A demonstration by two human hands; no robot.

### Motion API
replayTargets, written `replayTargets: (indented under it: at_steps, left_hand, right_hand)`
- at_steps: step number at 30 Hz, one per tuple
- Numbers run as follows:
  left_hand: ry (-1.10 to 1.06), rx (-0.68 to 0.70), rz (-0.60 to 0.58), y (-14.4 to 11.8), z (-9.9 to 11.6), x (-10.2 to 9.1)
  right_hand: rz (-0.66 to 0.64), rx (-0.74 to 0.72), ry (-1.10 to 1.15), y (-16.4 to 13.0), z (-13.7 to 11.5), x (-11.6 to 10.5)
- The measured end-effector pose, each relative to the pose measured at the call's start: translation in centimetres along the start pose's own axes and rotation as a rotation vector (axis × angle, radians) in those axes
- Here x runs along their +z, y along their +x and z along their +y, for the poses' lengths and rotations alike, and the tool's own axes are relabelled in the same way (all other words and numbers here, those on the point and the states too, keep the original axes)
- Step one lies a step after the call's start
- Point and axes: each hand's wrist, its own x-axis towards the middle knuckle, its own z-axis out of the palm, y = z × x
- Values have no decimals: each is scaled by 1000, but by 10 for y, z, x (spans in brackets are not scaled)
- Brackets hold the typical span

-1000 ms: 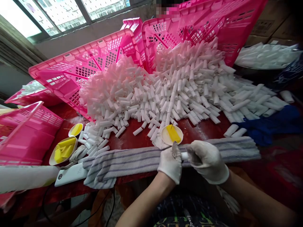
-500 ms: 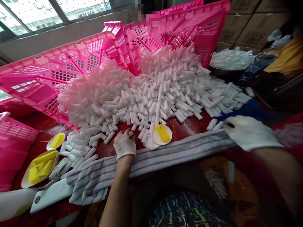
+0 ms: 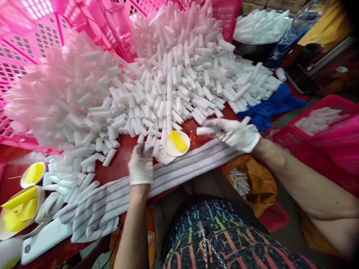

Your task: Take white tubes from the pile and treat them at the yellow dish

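Going from the left, two dishes (image 3: 31, 173) of yellow paste are sitting at the worktop (image 3: 120, 164) edge, and a third dish (image 3: 176, 143) is lying by the striped towel (image 3: 179, 170). The tube heap (image 3: 134, 86), too many to count, is leaning out of the pink crates (image 3: 25, 48). The left hand (image 3: 141, 163), gloved, is pressing down on tubes at the heap's foot; whether it is grasping one, I cannot tell. The right hand (image 3: 234, 132) is gripping one tube (image 3: 204, 130), just right of the third dish. I think pulling from the foot could make the heap slide into the paste or off the edge.
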Motion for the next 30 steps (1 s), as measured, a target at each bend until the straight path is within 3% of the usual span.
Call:
replayTargets:
  at_steps: [3,7,10,16,21,23,26,30]
  left_hand:
    - [-92,-65,-123,-11,10,13]
    - [-114,-117,-145,-12,13,20]
    - [-161,-133,-121,-9,9,19]
    - [-246,-191,-90,-6,10,17]
    - [-381,-324,-150,-19,32,13]
    - [-430,-348,-210,-25,38,12]
    - [-436,-332,-256,-32,39,14]
    - [-392,-327,-254,-33,33,15]
  right_hand:
    - [-139,-123,165,0,-7,34]
    - [-156,51,301,24,-8,63]
    - [-108,71,272,39,0,75]
    - [-67,-164,147,32,19,76]
    - [-67,-79,119,21,21,77]
    - [-36,-160,102,17,22,78]
    - [-20,-262,70,13,22,78]
    - [-27,-178,74,10,19,80]
